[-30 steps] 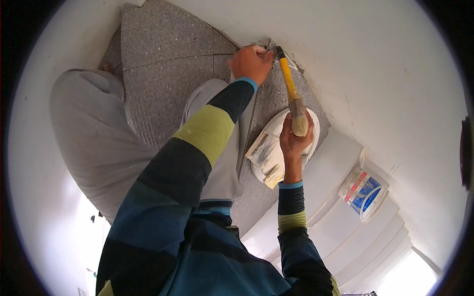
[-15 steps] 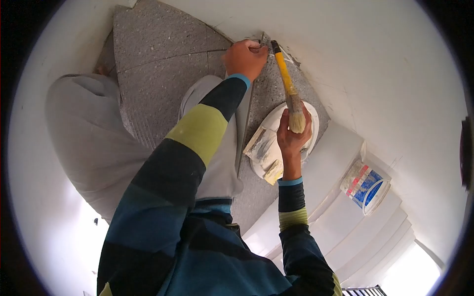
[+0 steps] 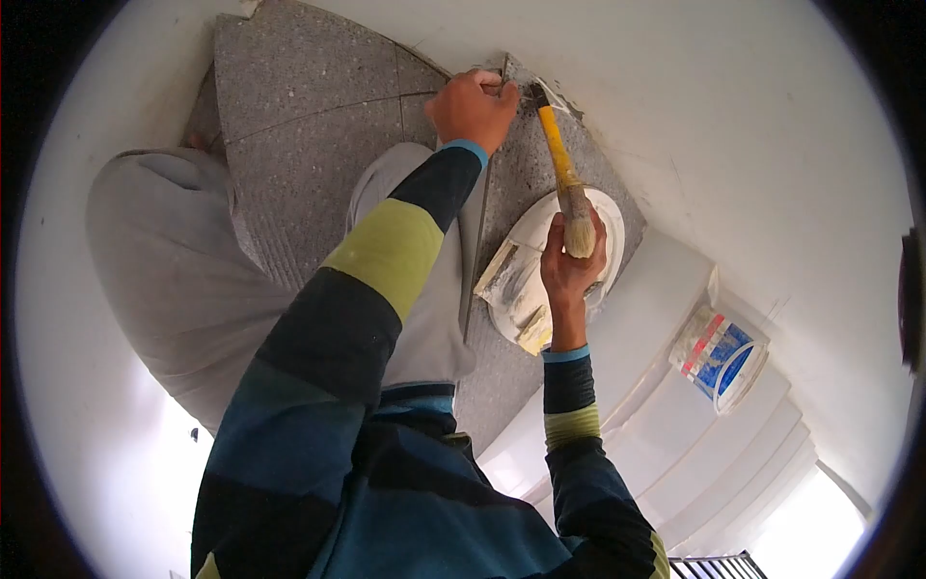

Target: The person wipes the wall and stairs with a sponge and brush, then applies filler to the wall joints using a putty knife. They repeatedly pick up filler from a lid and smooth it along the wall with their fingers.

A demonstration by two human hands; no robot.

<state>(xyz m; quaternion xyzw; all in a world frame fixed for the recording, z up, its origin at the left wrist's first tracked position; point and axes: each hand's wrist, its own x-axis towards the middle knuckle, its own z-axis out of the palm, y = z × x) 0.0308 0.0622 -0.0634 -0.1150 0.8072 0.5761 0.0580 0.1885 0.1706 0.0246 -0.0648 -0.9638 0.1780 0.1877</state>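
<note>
My left hand (image 3: 473,108) is closed at the top end of the stone step (image 3: 318,87), beside the wall; whatever its fingers grip is too small to make out. In my right hand (image 3: 572,265) is a paint brush (image 3: 559,154), gripped near its pale bristles. Its yellow handle points up and away, with the black end close to the wall corner, just right of my left hand. Under and beside my right hand lies a round white lid or tray (image 3: 608,217), smeared with white material. A flat scraper-like piece (image 3: 500,273) rests on its left side.
A white bucket with a blue and red label (image 3: 719,357) stands on the lower steps at the right. White walls (image 3: 733,145) curve around the stairs. My bent legs (image 3: 193,261) in grey trousers are at the left. Dark railing bars (image 3: 719,567) show at the bottom.
The view has shifted slightly. My left hand has moved a little up and left, and the brush handle has tilted very slightly; both hands keep nearly the same pose.
</note>
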